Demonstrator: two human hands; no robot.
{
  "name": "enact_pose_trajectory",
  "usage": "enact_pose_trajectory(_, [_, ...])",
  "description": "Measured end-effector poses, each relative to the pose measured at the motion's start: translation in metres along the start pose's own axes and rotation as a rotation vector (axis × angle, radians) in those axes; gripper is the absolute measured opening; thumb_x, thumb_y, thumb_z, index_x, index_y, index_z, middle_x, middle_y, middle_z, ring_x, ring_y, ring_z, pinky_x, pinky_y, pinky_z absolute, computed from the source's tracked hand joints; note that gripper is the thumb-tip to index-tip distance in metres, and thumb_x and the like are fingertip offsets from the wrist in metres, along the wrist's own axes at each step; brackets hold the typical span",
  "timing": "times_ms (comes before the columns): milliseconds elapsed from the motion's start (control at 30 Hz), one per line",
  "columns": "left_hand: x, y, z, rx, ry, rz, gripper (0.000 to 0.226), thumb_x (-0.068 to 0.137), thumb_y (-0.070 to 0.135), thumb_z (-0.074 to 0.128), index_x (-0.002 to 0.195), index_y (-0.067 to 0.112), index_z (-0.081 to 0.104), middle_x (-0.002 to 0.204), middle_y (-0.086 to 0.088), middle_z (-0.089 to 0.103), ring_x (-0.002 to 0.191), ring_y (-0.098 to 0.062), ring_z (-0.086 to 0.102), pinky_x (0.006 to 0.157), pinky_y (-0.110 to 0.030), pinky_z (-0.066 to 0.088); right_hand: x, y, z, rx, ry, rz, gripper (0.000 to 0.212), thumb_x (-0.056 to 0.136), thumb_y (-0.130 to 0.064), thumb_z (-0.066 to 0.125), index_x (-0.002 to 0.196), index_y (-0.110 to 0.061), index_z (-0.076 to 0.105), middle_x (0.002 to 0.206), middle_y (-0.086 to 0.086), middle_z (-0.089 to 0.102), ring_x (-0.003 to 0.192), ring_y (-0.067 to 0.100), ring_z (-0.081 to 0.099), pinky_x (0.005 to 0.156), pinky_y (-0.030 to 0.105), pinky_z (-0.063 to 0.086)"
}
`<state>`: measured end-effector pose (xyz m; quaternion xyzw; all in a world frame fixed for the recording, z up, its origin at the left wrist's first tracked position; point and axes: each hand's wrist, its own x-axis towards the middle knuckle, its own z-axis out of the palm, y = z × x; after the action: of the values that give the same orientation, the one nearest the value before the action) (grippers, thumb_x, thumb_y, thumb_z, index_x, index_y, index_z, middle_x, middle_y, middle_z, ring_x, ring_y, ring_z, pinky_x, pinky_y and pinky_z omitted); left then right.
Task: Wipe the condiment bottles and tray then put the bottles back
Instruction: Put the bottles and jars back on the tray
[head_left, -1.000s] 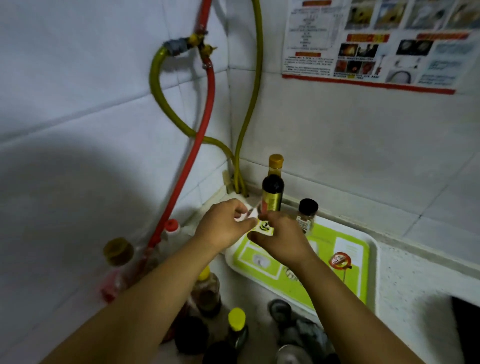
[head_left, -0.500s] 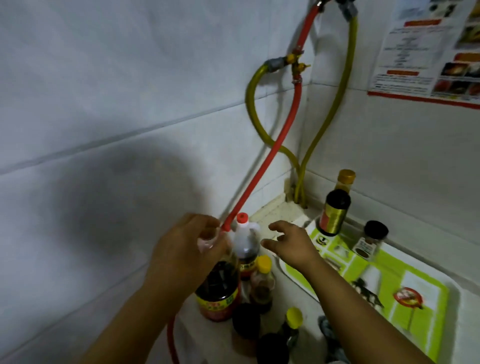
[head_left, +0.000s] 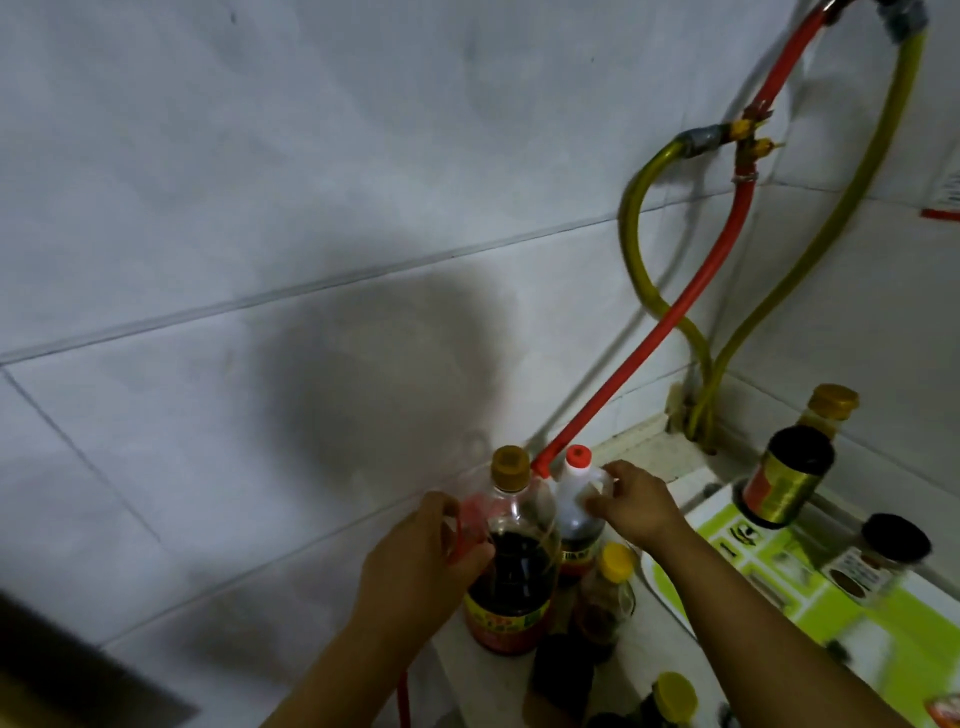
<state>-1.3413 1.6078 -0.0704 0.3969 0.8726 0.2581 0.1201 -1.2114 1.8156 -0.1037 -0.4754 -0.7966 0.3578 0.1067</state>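
This is a home kitchen, seen at a corner of the cooking area. The walls (head_left: 311, 208) are faced with large pale tiles that meet at grouted seams. Rubber gas hoses, one red (head_left: 670, 322) and two yellow-green (head_left: 826, 228), run down the corner from a brass valve (head_left: 748, 137). On the pale desk (head_left: 660, 452) stands a crowd of sauce and seasoning bottles: a large dark bottle with a gold cap (head_left: 511, 561), a white bottle with a red cap (head_left: 574, 499), small yellow-capped jars (head_left: 605, 592). A green-and-white serving tray (head_left: 883, 629) beside them carries a dark bottle with a gold label (head_left: 789, 478) and a black-lidded spice jar (head_left: 878, 558).
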Motion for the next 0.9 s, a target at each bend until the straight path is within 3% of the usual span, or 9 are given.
enact_pose_trajectory(133, [-0.001,-0.003,0.009,-0.08,0.008,-0.091,0.033,0.081,0.056,0.06,0.065,0.028,0.052,0.063,0.011,0.056,0.062,-0.002,0.054,0.056,-0.02,0.038,0.007,0.0,0.005,0.004,-0.014,0.017,0.027,0.082,-0.021,0.065,0.103,-0.006,0.057,0.103,0.015,0.063,0.086,0.024,0.053,0.07,0.029,0.041])
enact_pose_trajectory(200, [-0.005,-0.004,0.016,-0.139,-0.037,-0.093,0.036,0.084,0.053,0.057,0.059,0.028,0.057,0.057,0.012,0.053,0.056,0.002,0.05,0.053,-0.016,0.034,0.011,-0.002,0.004,0.042,-0.067,0.064,0.024,0.08,-0.018,0.065,0.098,-0.004,0.059,0.099,0.015,0.061,0.089,0.029,0.056,0.074,0.038,0.049])
enact_pose_trajectory(300, [-0.011,-0.003,0.028,-0.36,-0.084,-0.108,0.029,0.078,0.049,0.067,0.068,0.022,0.066,0.069,0.01,0.061,0.064,0.002,0.055,0.064,-0.019,0.043,0.011,-0.005,-0.001,0.225,-0.161,0.185,0.024,0.077,-0.014,0.069,0.098,-0.006,0.063,0.099,0.015,0.06,0.087,0.031,0.058,0.062,0.035,0.053])
enact_pose_trajectory(367, [-0.012,0.002,0.036,-0.42,-0.054,-0.159,0.031,0.068,0.047,0.077,0.084,0.027,0.06,0.086,0.015,0.06,0.075,0.005,0.055,0.064,-0.014,0.043,0.011,-0.003,-0.001,0.29,-0.178,0.219,0.028,0.076,-0.014,0.072,0.102,-0.007,0.064,0.102,0.017,0.063,0.087,0.033,0.06,0.06,0.034,0.053])
enact_pose_trajectory(467, [-0.007,0.005,0.044,-0.53,0.083,-0.243,0.078,0.051,0.044,0.088,0.109,0.03,0.038,0.115,0.01,0.048,0.097,-0.003,0.054,0.079,-0.021,0.05,0.01,-0.001,0.003,0.334,-0.137,0.224,0.028,0.074,-0.017,0.076,0.099,-0.008,0.066,0.1,0.015,0.065,0.09,0.033,0.063,0.073,0.043,0.058])
enact_pose_trajectory(567, [0.007,-0.002,0.045,-0.519,0.03,-0.176,0.105,0.045,0.044,0.089,0.129,0.041,0.026,0.134,0.013,0.037,0.118,-0.011,0.047,0.095,-0.034,0.048,0.007,0.001,0.005,0.385,-0.115,0.227,0.02,0.074,-0.017,0.076,0.09,-0.009,0.066,0.096,0.013,0.066,0.088,0.03,0.063,0.075,0.043,0.058])
enact_pose_trajectory(700, [0.021,-0.01,0.038,-0.577,-0.14,-0.057,0.074,0.052,0.029,0.09,0.113,0.03,0.049,0.111,0.014,0.059,0.103,-0.003,0.057,0.071,-0.009,0.042,0.003,0.001,0.005,0.429,-0.092,0.242,0.017,0.077,-0.015,0.073,0.088,-0.006,0.064,0.096,0.015,0.065,0.082,0.026,0.062,0.058,0.032,0.055])
enact_pose_trajectory(767, [0.026,-0.012,0.034,-0.568,-0.179,-0.058,0.063,0.054,0.024,0.09,0.103,0.025,0.05,0.102,0.009,0.06,0.092,-0.002,0.058,0.063,-0.009,0.042,0.001,0.001,0.005,0.447,-0.072,0.242,0.015,0.077,-0.013,0.072,0.086,-0.005,0.064,0.095,0.017,0.065,0.079,0.026,0.061,0.054,0.03,0.053])
enact_pose_trajectory(900, [0.033,-0.011,0.034,-0.558,-0.188,-0.051,0.063,0.047,0.022,0.092,0.095,0.023,0.051,0.097,0.006,0.061,0.087,-0.004,0.06,0.063,-0.014,0.044,-0.003,0.004,0.003,0.458,-0.016,0.248,0.018,0.077,-0.012,0.072,0.089,0.0,0.064,0.096,0.023,0.065,0.088,0.036,0.063,0.07,0.041,0.056])
